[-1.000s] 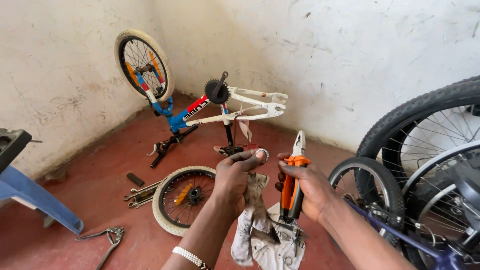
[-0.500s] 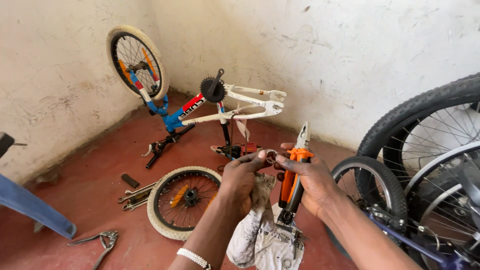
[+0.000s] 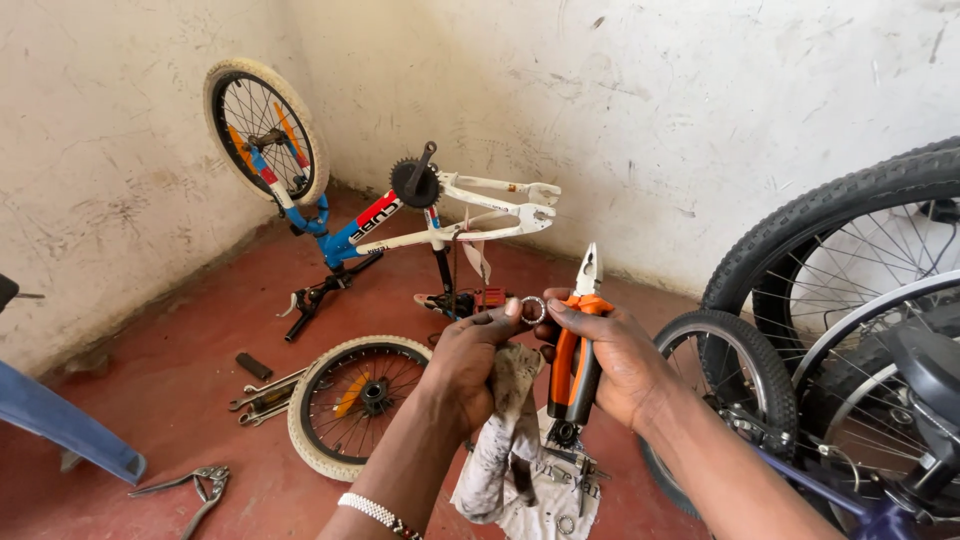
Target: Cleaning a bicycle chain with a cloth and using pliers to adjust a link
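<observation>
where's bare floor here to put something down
Bare red floor lies between the left wall, the upturned bicycle and the loose wheel. Crowded: wrenches beside that wheel, and big wheels packing the right side.

Labels: one. A decal (image 3: 374, 211) on the down tube of the upturned bike frame (image 3: 400, 225), which stands by the back wall on the red floor. Shape: a long narrow band running along the sloping tube. Colours: a red panel at the upper end and a white strip with dark lettering beneath it, next to the blue front of the frame.

Packages: none in view.
Signs: none in view.
Screens: none in view.
</observation>
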